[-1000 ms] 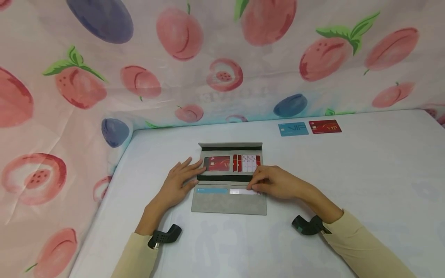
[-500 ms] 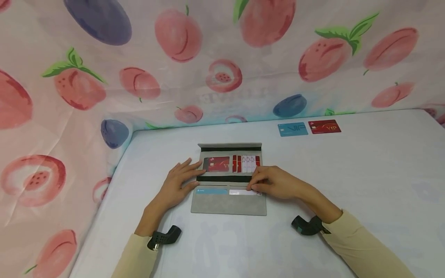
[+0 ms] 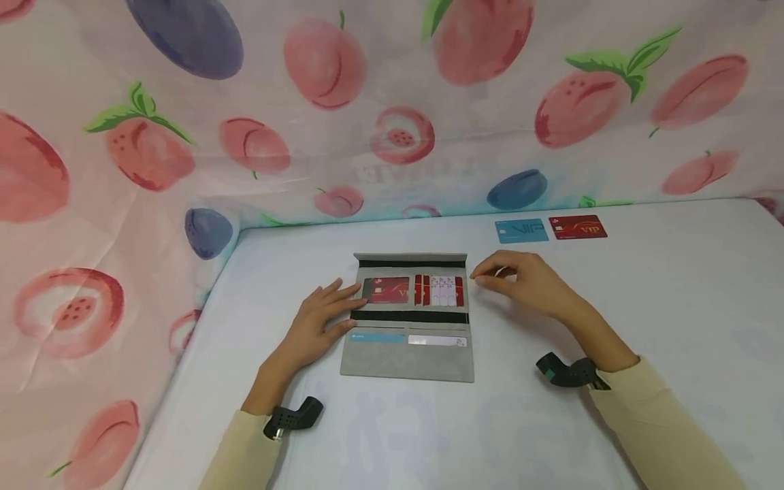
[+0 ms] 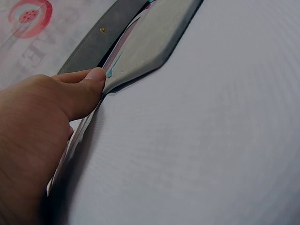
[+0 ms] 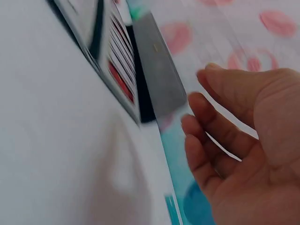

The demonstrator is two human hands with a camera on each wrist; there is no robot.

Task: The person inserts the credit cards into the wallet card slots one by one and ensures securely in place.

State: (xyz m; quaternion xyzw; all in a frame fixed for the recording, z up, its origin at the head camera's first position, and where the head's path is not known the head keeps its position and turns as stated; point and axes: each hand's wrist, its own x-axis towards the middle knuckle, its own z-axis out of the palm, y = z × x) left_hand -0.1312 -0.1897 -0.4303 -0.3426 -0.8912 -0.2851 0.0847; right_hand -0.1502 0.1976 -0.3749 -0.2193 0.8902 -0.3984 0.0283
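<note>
A grey wallet point(image 3: 407, 365) lies unfolded on the white table. Its upper half holds a red VIP card point(image 3: 389, 290) on the left and a row of red and white cards point(image 3: 443, 290) on the right. A blue card point(image 3: 376, 338) and a white card point(image 3: 437, 341) show in the lower slots. My left hand point(image 3: 311, 327) rests its extended fingers on the wallet's left edge; the left wrist view shows the thumb point(image 4: 86, 96) at that edge. To the right of the wallet, my right hand point(image 3: 527, 279) is raised, loosely bent, holding nothing in the right wrist view.
A blue VIP card point(image 3: 522, 231) and another red VIP card point(image 3: 578, 226) lie side by side at the table's back. Behind the table point(image 3: 674, 292) hangs a fruit-patterned cloth point(image 3: 294, 156), which also runs along the left side.
My right hand has left the white card in the wallet's lower slot and moved up and right, off the wallet. The left hand has stayed on the left edge.
</note>
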